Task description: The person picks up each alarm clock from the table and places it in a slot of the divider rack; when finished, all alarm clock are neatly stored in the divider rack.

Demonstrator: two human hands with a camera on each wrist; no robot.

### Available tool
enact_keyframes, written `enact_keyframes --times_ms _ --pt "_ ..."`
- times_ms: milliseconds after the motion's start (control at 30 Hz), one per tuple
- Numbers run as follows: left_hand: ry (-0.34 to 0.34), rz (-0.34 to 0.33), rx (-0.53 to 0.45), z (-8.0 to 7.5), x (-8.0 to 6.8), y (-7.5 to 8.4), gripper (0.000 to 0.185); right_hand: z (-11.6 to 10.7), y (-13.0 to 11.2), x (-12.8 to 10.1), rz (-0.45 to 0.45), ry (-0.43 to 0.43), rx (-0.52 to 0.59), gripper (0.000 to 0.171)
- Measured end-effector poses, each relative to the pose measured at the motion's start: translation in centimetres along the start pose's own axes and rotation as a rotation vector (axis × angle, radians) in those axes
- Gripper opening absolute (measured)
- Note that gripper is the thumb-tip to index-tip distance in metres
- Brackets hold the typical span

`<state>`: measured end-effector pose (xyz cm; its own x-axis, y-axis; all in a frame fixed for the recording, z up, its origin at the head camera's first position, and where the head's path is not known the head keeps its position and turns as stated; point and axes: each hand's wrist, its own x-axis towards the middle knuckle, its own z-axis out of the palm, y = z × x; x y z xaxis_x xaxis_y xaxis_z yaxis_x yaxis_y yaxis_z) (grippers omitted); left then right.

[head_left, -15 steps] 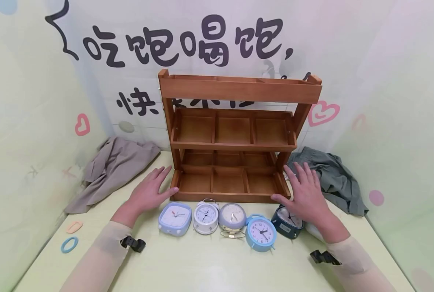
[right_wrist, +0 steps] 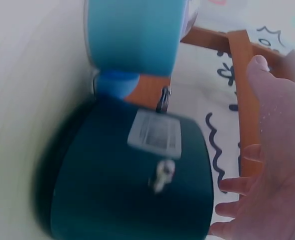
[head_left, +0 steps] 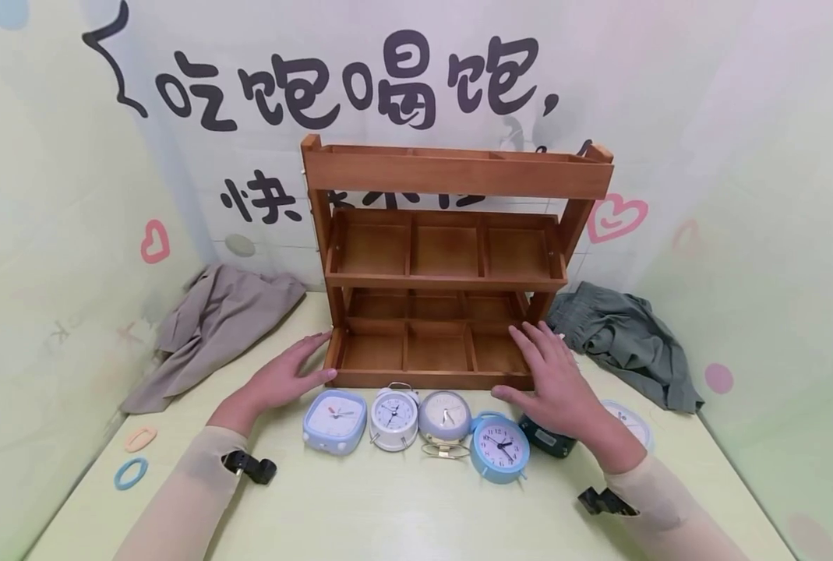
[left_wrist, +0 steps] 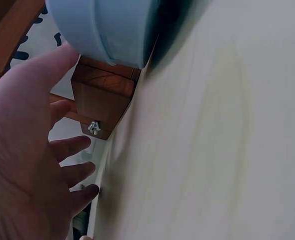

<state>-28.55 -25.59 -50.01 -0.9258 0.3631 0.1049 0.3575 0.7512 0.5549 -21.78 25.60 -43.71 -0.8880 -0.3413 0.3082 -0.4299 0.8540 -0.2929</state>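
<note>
A brown wooden shelf rack [head_left: 444, 379] with divided trays stands at the back of the table. My left hand [head_left: 276, 383] is at its lower left corner, fingers extended; whether they touch the wood I cannot tell. My right hand [head_left: 552, 386] spreads over the rack's lower right end, above a dark teal clock [head_left: 548, 439] that it partly hides. In front of the rack stand a pale blue square clock [head_left: 334, 421], a white twin-bell clock [head_left: 393, 421], a lavender clock [head_left: 445, 415] and a bright blue round clock [head_left: 500, 448]. Neither hand holds anything.
A pale-faced clock [head_left: 630, 425] sits partly behind the right wrist. Crumpled cloths lie at both sides, a mauve one [head_left: 220, 327] left and a grey-green one [head_left: 619, 343] right. A blue ring [head_left: 131, 473] and a peach ring [head_left: 140, 439] lie at the left.
My right hand has moved left, now overlapping the rack's lower right end and covering more of the dark clock. The pale-faced clock at the right shows more. The left hand has barely shifted.
</note>
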Motion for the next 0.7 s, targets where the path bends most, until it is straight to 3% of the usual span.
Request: enact_keyframes --times_ms 333,700 --pt "-0.021 -0.041 -0.030 0.3 -0.1 -0.7 0.090 0.6 -3.2 1.2 -0.083 -0.040 0.078 0.109" --pt "-0.026 -0.056 -0.076 0.5 -0.2 -0.4 0.089 1.5 -7.7 3.9 -0.213 -0.153 0.116 0.110"
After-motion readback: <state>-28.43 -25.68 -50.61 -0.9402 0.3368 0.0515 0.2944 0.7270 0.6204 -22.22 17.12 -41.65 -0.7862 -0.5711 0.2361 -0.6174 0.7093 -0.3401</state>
